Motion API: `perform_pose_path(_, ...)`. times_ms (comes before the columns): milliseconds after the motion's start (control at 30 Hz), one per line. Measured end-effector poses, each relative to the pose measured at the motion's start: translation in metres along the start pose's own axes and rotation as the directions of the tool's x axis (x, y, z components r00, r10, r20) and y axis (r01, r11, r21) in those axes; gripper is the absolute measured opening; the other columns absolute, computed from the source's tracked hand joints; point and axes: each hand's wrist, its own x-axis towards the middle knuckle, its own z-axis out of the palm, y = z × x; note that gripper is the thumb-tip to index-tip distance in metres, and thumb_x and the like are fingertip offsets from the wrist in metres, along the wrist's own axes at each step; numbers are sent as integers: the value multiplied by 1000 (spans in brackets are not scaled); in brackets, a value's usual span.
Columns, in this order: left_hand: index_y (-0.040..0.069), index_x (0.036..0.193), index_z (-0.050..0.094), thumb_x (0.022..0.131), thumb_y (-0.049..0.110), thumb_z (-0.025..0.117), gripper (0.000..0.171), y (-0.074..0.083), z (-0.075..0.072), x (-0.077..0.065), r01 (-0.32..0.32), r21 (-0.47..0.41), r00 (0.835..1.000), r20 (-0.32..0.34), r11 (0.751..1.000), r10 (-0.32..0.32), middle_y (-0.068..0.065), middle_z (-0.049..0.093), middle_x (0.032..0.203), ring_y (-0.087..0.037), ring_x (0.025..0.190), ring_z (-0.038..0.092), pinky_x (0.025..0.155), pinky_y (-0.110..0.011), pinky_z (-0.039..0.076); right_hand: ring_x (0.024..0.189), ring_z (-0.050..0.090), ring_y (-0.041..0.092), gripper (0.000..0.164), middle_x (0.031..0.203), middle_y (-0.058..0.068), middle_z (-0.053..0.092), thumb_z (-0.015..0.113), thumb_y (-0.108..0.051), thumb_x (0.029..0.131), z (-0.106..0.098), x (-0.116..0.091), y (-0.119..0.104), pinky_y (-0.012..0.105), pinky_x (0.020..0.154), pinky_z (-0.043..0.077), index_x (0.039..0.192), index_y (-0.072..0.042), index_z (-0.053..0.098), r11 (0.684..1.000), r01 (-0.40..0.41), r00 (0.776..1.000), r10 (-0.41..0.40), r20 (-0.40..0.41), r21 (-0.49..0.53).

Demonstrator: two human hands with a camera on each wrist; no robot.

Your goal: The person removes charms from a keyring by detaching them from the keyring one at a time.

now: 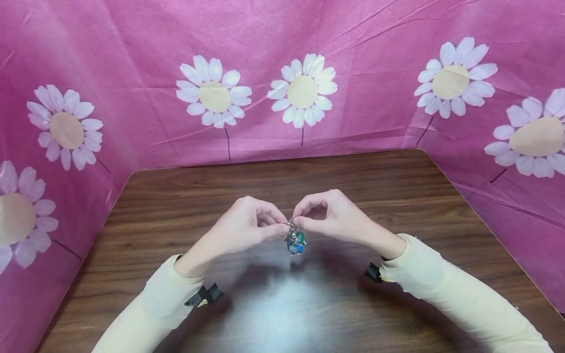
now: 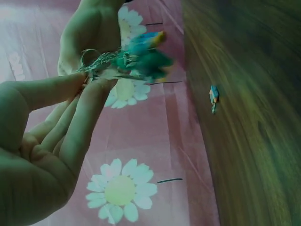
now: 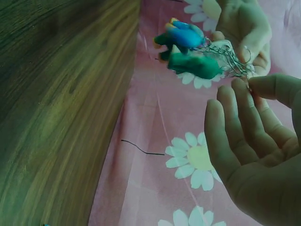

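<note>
Above the tabletop, my left hand (image 1: 242, 223) and right hand (image 1: 337, 215) meet at a split key ring (image 1: 292, 221). Thumb and fingertips of each pinch the ring from its own side. A bunch of small keychain charms (image 1: 295, 242), green, blue and grey, dangles from it between the hands. In the right wrist view short metal chains (image 3: 225, 54) link the ring to a green charm (image 3: 195, 65) and a blue charm (image 3: 184, 35), both blurred. The left wrist view has a loose blue-and-orange charm (image 2: 214, 94) with a bit of chain lying on the table.
The dark wood-grain table (image 1: 185, 196) reaches back to a pink cloth (image 1: 145, 59) with white daisies, which encloses it at the back and both sides. Black straps with small mounts (image 1: 205, 295) sit at the cream sleeves' cuffs.
</note>
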Motion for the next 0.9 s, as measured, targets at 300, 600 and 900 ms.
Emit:
perform_pose_path(300, 3, 94, 76, 88, 10, 79, 9, -8, -9, 9, 195, -208, 975, 148, 958, -166, -10, 77, 84, -24, 79, 75, 73, -39, 64, 74, 71, 28, 11, 83, 6, 74, 75, -15, 93, -1, 1, 2, 40, 69, 63, 100, -6, 75, 952, -214, 971, 184, 150, 220)
perform_pose_path(600, 2, 96, 76, 90, 10, 78, 11, -8, 1, 5, 64, -300, 998, 25, 952, -59, -11, 76, 86, -27, 81, 75, 73, -41, 64, 77, 72, 29, 22, 91, 20, 73, 75, -15, 93, -1, -1, 3, 51, 77, 62, 106, 2, 71, 818, -357, 934, 320, 158, 452)
perform_pose_path(900, 2, 96, 76, 90, 6, 77, 7, 2, 2, 2, -89, -323, 993, -99, 942, 60, -9, 77, 86, -31, 80, 75, 71, -43, 64, 74, 71, 33, 19, 89, 18, 74, 74, -15, 94, -10, -4, -7, 49, 73, 62, 106, 0, 71, 874, -287, 957, 278, 80, 393)
